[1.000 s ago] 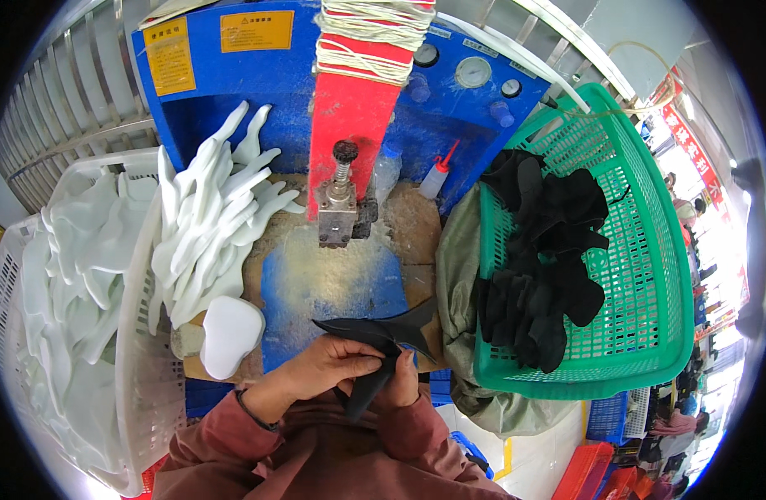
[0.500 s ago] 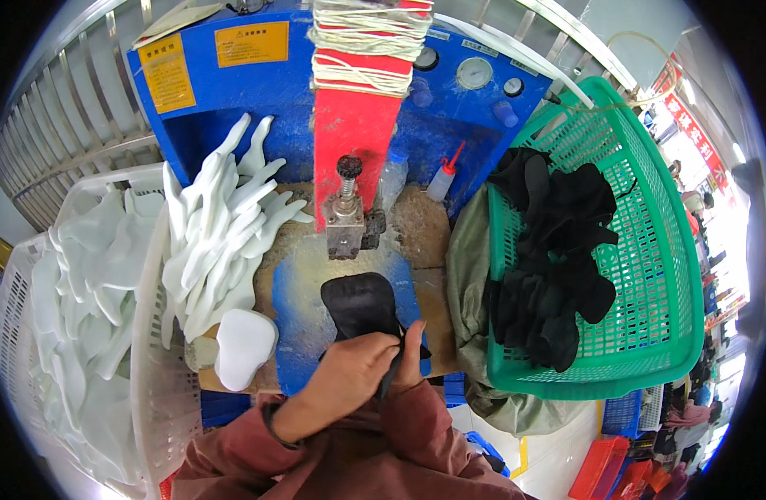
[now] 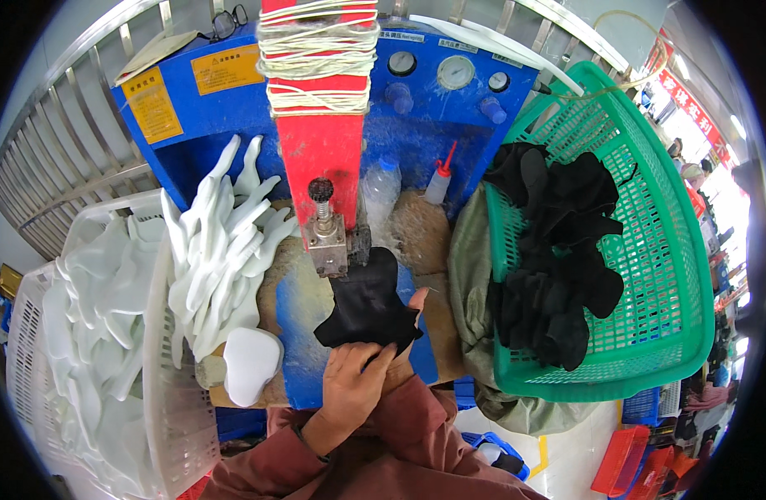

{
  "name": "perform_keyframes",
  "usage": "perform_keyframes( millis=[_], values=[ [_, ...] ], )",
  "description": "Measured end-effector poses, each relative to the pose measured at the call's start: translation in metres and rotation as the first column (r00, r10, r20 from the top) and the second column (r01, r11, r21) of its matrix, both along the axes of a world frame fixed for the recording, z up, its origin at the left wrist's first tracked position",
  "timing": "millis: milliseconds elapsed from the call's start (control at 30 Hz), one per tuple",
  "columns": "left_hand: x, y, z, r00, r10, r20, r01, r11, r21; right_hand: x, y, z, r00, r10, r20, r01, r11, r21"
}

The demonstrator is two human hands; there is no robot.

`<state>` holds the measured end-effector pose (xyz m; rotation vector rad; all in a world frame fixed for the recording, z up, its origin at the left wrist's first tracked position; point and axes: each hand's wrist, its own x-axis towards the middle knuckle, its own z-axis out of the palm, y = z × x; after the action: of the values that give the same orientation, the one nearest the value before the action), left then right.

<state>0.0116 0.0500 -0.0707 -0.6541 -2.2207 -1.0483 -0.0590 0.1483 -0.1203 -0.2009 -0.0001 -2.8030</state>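
A soft black piece (image 3: 368, 302), smooth and rounded at its far end, lies spread in front of me with its far end beside and partly under the metal press head (image 3: 326, 243). My left hand (image 3: 352, 382) pinches its near edge with bent fingers. At the right corner my right hand (image 3: 398, 373) grips it, thumb up along the side and the other fingers hidden underneath. Below is the blue work plate (image 3: 301, 367), dusted with pale residue. A white, sole-shaped piece (image 3: 251, 365) rests left of the plate.
White sole-shaped pieces (image 3: 225, 258) pile up left of the press, and more fill a white basket (image 3: 162, 358). A green basket (image 3: 650, 367) with black pieces (image 3: 558, 275) stands right. A blue machine body (image 3: 333, 150) with a red arm (image 3: 323, 154) rises ahead, near a red-tipped bottle (image 3: 438, 183).
The black piece has moved away from me toward the press head and is spread wider. My left hand has shifted to its near edge. The whole view has shifted slightly.
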Motion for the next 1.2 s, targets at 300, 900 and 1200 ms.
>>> perform_keyframes(
  millis=[300,900,1200],
  values=[
    [-0.007,-0.017,0.002,0.998,-0.051,-0.033,0.05,0.997,-0.051,-0.011,-0.016,0.021,1.0,0.029,-0.006,-0.029,0.997,-0.07],
    [-0.021,0.001,0.025,0.986,0.128,0.11,-0.124,0.991,-0.046,-0.009,-0.018,0.008,0.961,0.22,-0.168,-0.242,0.963,-0.122],
    [-0.009,-0.016,0.014,0.997,0.015,0.08,-0.013,1.0,-0.025,-0.02,-0.016,0.028,1.0,0.012,0.021,-0.013,0.998,0.068]
  ],
)
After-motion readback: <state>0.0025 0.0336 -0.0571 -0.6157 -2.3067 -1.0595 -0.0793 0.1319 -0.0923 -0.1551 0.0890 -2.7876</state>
